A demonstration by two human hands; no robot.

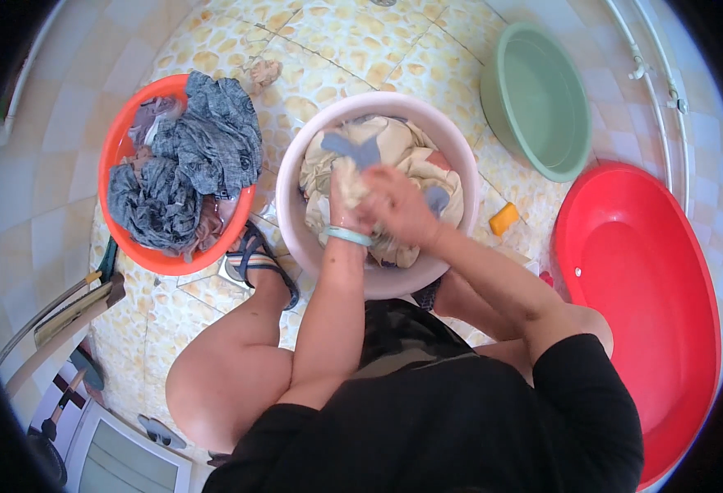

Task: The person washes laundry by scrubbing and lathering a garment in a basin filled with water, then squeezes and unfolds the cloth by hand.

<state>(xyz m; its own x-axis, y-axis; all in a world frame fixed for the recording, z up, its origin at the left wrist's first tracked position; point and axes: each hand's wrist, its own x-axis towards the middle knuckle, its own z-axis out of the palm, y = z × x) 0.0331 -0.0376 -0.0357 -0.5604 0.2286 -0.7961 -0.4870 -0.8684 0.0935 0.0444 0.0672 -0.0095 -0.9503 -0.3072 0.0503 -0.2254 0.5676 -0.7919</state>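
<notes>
A pale pink basin (290,148) stands between my feet, full of wet cream fabric (398,144) with grey-blue and reddish patches. Over its middle my two hands meet. My left hand (343,205), with a pale green bangle at the wrist, is closed on a bunched piece of cream cloth (353,187). Curled against that same cloth from the right is my right hand (401,205), its fingers slightly blurred. A grey-blue piece of fabric (353,150) lies just beyond the hands. Part of the laundry is hidden beneath my hands and wrists.
An orange-red basin (113,222) heaped with dark grey and mauve clothes is at left. A green basin (497,90) stands far right, above a large red tub (641,287). On the tiled floor lies an orange bar (504,218). White pipes (653,99) run along the right wall.
</notes>
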